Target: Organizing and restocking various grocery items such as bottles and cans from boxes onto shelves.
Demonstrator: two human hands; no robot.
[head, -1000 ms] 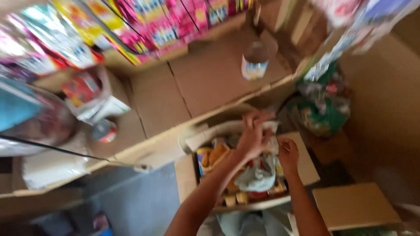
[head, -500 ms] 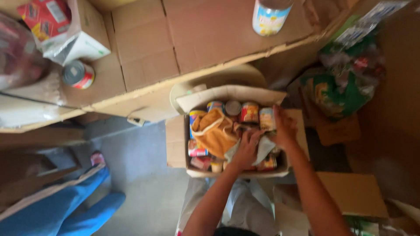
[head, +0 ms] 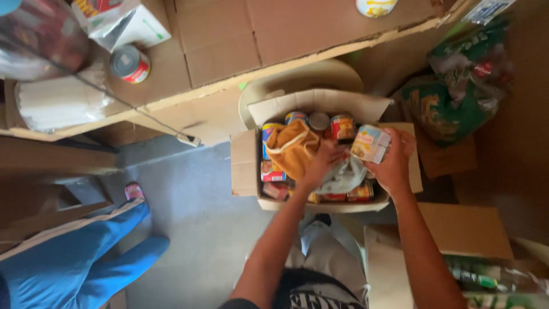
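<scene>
i am standing over an open cardboard box (head: 245, 166) that is sitting on the floor, packed with tin cans (head: 342, 127) and a crumpled orange cloth (head: 291, 149). my right hand (head: 393, 163) is hovering over the box's right side with its grip wrapped around a small pale carton with a colourful label (head: 370, 143), lifted clear of the cans below. my left hand (head: 321, 165) is reaching down into the middle of the box, its fingers pressing onto a grey-white cloth (head: 343, 177) that is lying just beside the orange one; i cannot tell whether that grip is clenching the fabric or only resting on it. more cans are showing along the box's near edge under the cloth. above the box a cardboard-covered worktop (head: 229, 46) is carrying a single red-labelled can (head: 130, 64), a white carton (head: 128, 23) and a stack of white cups in plastic (head: 57, 103). a green printed sack (head: 446, 109) is slumping to the right of the box. another person's blue trouser leg (head: 74, 252) is stretching across the floor at my left, well apart from the box.
</scene>
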